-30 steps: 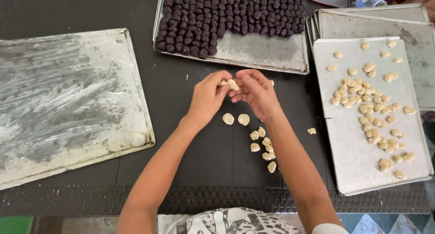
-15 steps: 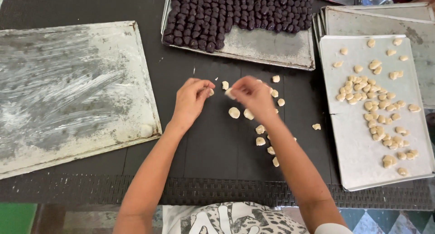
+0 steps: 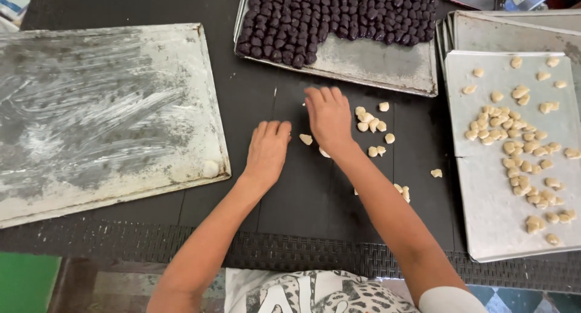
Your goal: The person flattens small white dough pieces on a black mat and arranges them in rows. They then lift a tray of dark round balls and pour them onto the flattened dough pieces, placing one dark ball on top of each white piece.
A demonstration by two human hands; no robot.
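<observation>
Two hands lie flat and empty at frame centre: left hand point(image 3: 266, 151) on the bench point(image 3: 254, 101), right hand point(image 3: 328, 116) pressing among pale dough pieces point(image 3: 372, 124), seemingly flattening them; dark balls point(image 3: 339, 13) fill the upper tray point(image 3: 375, 68).

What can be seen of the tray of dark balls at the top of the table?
The tray of dark balls is a flat, worn metal sheet with a low rim, lying on the black table mat. Small dark brown balls fill its far part in tight rows; the near right part is bare and smudged. Its top edge is cut off. Neither hand touches it.
</observation>
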